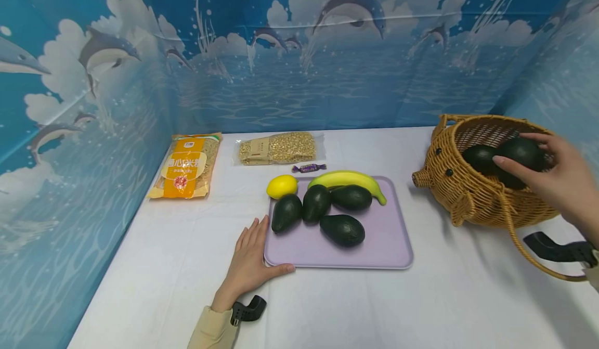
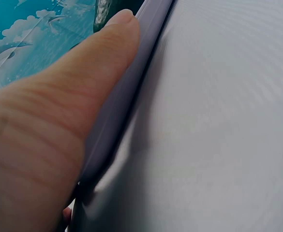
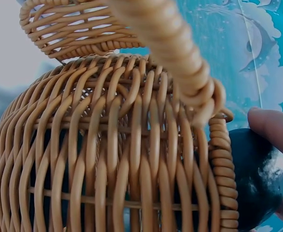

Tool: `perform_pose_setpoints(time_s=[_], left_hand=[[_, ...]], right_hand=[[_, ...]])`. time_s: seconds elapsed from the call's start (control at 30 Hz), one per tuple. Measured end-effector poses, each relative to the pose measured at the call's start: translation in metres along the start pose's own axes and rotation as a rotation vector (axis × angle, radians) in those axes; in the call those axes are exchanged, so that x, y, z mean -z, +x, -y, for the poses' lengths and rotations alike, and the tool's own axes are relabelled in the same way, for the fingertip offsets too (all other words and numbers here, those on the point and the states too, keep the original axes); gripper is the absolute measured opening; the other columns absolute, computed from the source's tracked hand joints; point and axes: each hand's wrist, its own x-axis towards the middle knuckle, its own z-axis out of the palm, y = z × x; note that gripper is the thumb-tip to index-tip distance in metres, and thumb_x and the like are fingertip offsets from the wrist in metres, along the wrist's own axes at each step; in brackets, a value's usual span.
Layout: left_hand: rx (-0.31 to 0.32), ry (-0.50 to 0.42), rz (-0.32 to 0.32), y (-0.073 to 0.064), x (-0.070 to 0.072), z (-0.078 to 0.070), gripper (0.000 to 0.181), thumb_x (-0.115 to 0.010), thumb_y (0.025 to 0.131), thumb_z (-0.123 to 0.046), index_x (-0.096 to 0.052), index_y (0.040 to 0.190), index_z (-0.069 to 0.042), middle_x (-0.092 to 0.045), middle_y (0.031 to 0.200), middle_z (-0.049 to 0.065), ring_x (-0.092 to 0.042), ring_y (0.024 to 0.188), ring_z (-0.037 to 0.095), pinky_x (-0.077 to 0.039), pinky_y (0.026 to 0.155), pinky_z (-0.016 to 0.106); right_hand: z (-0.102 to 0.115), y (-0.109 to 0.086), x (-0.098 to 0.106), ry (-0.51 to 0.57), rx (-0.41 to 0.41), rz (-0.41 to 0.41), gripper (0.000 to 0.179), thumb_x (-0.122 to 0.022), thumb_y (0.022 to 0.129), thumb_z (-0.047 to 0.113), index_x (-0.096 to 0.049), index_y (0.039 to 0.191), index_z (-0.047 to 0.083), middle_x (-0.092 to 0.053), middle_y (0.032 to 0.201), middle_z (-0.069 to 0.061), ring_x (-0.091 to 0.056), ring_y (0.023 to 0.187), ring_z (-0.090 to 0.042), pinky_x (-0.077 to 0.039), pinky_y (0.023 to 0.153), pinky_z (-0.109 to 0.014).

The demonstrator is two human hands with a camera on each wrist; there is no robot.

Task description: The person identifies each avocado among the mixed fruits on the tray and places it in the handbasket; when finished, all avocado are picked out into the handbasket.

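Observation:
My right hand grips a dark green avocado at the mouth of a wicker pig-shaped basket. Thumb and fingers lie on opposite sides of the fruit. Another avocado sits inside the basket, and part of a further one shows below the held fruit. In the right wrist view, the held avocado shows beyond the woven rim. My left hand rests at the near-left corner of a lilac tray, fingers along its left edge, thumb on the front rim. Several avocados lie on the tray.
On the tray's back edge lie a banana and, at the corner, a lemon. Behind are a purple-wrapped candy, a clear bag of grains and an orange-labelled bag. The basket's handle hangs toward the front.

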Motion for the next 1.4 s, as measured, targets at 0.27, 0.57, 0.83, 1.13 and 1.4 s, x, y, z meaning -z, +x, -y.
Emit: perform_pose_setpoints(time_s=[0.27,0.57,0.83,1.13,1.4], left_hand=[[-0.001,0.011,-0.002,0.001,-0.001,0.0,0.123,-0.063,0.068,-0.076,-0.008,0.153,-0.006,-0.017,0.155,0.015,-0.006,0.143,0.023,-0.001,0.114,0.04],[-0.006,0.012,-0.009,0.0,-0.001,0.0,0.122,-0.064,0.068,-0.075,-0.01,0.152,-0.005,-0.018,0.155,0.015,-0.007,0.143,0.024,-0.002,0.114,0.041],[-0.003,0.009,-0.008,0.0,0.0,-0.001,0.122,-0.064,0.068,-0.075,-0.01,0.152,-0.005,-0.018,0.155,0.015,-0.008,0.143,0.024,-0.002,0.114,0.041],[-0.01,0.003,-0.011,0.0,0.0,0.0,0.122,-0.065,0.068,-0.073,-0.009,0.152,-0.005,-0.018,0.155,0.016,-0.007,0.143,0.024,-0.001,0.114,0.041],[-0.01,0.004,-0.009,0.001,0.0,0.0,0.122,-0.065,0.068,-0.074,-0.009,0.152,-0.005,-0.018,0.155,0.016,-0.007,0.143,0.024,-0.001,0.114,0.041]], right_hand=[[0.008,-0.004,-0.002,-0.008,-0.006,0.025,0.076,-0.062,0.091,0.035,-0.024,0.15,0.004,-0.017,0.152,-0.025,-0.031,0.119,-0.056,-0.039,0.067,-0.051],[0.009,-0.004,-0.002,-0.033,-0.013,0.064,0.078,-0.059,0.093,0.036,-0.021,0.148,-0.004,-0.017,0.148,-0.033,-0.023,0.125,-0.058,-0.026,0.084,-0.072],[-0.044,0.017,-0.015,-0.109,-0.021,0.072,0.088,-0.059,0.088,0.051,-0.021,0.15,0.002,-0.013,0.15,-0.031,-0.01,0.133,-0.054,-0.018,0.091,-0.074],[-0.021,0.007,-0.011,-0.155,-0.047,0.104,0.087,-0.056,0.09,0.051,-0.021,0.148,-0.004,-0.019,0.144,-0.038,-0.02,0.123,-0.06,-0.024,0.086,-0.072],[-0.021,0.004,-0.013,-0.07,-0.045,0.073,0.072,-0.048,0.096,0.047,-0.03,0.145,-0.003,-0.038,0.129,-0.036,-0.043,0.103,-0.053,-0.045,0.063,-0.051]])
